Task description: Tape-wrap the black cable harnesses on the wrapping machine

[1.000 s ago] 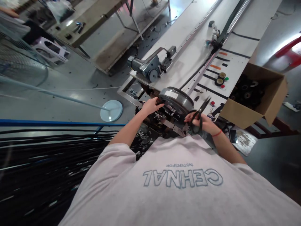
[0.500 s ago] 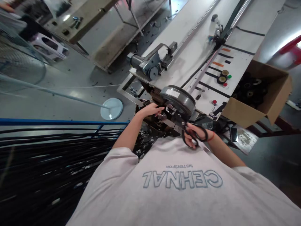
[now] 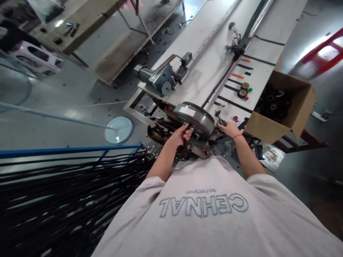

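Note:
My left hand (image 3: 181,136) is closed on a black cord-like piece (image 3: 185,144), at the near side of a round dark grey machine drum (image 3: 195,117) with a white label. Its far end is hidden by the fingers and the machine. My right hand (image 3: 229,129), a red band at its wrist, reaches over the near end of the white table. Dark scissors (image 3: 222,122) are at its fingertips, mostly hidden. Just beyond them lies a small dark piece (image 3: 218,113).
The white worktable (image 3: 206,76) carries a motor unit (image 3: 160,79), black tape strips and tape rolls (image 3: 242,93). A cardboard box (image 3: 270,125) with black coils stands right. Black cords (image 3: 80,185) hang over a blue rack (image 3: 66,150) at left. A phone (image 3: 259,152) lies right.
My right hand has moved forward from near my shirt to the table with the scissors. The left hand has shifted right and closed by the drum. The view has shifted a little.

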`<state>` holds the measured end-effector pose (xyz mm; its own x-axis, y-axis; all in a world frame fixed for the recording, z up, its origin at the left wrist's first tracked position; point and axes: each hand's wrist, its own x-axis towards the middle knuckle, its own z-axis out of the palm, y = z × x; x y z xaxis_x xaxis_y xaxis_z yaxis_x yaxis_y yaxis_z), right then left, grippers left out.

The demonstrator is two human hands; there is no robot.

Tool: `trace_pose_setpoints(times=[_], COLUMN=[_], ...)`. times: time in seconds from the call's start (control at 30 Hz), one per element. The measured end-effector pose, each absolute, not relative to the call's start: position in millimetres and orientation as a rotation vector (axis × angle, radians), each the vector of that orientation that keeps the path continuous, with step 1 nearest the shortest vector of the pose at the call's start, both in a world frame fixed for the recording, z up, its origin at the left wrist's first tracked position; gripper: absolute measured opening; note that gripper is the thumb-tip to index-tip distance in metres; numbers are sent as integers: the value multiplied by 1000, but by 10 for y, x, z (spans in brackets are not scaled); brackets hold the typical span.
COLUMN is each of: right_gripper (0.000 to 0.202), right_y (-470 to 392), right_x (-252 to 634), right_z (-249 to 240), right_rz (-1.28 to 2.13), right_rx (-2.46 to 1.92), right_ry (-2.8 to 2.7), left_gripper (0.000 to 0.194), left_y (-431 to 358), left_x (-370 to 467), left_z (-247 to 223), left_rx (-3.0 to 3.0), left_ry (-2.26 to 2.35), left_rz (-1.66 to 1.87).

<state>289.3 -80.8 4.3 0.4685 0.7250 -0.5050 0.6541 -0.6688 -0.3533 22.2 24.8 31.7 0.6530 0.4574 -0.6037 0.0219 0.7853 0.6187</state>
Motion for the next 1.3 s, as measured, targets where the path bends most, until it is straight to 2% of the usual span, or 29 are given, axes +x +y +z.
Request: trace_pose_setpoints(times=[0.1, 0.23, 0.37, 0.47, 0.57, 0.73, 0.83, 1.03, 1.13, 1.3], right_gripper=[42, 50, 54, 49, 54, 61, 63, 69, 72, 68], right_y=[-464, -89, 74, 93, 74, 51, 48, 12, -19, 49], right_x=[3181, 3974, 4555, 4631, 4577, 4566, 4597, 4561, 4527, 4623], right_z=[43, 67, 53, 2, -45, -74, -82, -100, -107, -20], right_rz=[780, 416, 476, 600, 578, 566, 578, 550, 540, 575], right_rx=[-2587, -2666, -2729, -2815, -2818, -2827, -2809, -2799, -2788, -2780], right_ry=[-1231, -999, -974, -943, -952, -976, -983, -975, -981, -949], left_gripper=[25, 15, 20, 31, 44, 51, 54, 73, 73, 60], left_y=[306, 213, 89, 36, -26, -225, -363, -562, -621, -642], left_x=[298, 301, 257, 190, 89, -106, -255, -768, -942, -730], left_z=[344, 416, 355, 204, 85, 128, 145, -57, -98, -49], left_rx=[1050, 1679, 2014, 1962, 1804, 1703, 1714, 1450, 1381, 1511], left_ry=[834, 1026, 1213, 1241, 1228, 1232, 1301, 1367, 1280, 1316], left_rz=[124, 49, 118, 228, 286, 336, 317, 140, 115, 383])
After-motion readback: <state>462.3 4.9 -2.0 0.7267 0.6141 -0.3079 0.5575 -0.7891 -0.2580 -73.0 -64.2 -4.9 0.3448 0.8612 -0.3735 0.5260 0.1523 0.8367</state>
